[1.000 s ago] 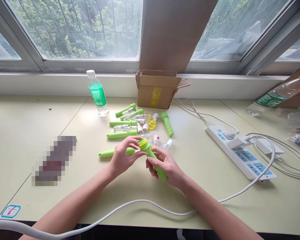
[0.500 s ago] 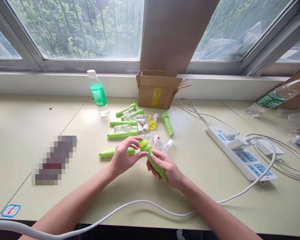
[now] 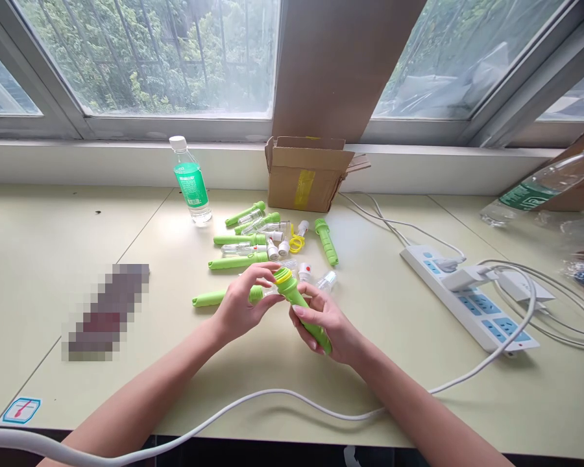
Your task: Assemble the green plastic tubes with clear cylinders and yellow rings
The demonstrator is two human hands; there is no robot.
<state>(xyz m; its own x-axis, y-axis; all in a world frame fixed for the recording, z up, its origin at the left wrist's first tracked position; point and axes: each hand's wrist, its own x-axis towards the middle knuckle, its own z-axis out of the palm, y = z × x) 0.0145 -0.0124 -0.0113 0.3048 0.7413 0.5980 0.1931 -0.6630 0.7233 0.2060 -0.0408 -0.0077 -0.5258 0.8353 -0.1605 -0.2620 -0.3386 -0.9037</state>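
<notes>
Person's right grip (image 3: 328,321) wraps the shaft of a green tube (image 3: 292,296), fingers closed on it. The left grip (image 3: 241,301) pinches the yellow ring (image 3: 284,277) at the tube's far end between thumb and fingertips. Tube tilted, ring end far-left, above the counter (image 3: 394,311); other green tubes (image 3: 236,261) lie beyond.

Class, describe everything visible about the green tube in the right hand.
The green tube looks like plastic, with a slim body and a wider head that bears a yellow ring. It slants over the table, head toward the picture's upper left. The right hand grips its body; the left hand is at its head, contact unclear.
</notes>
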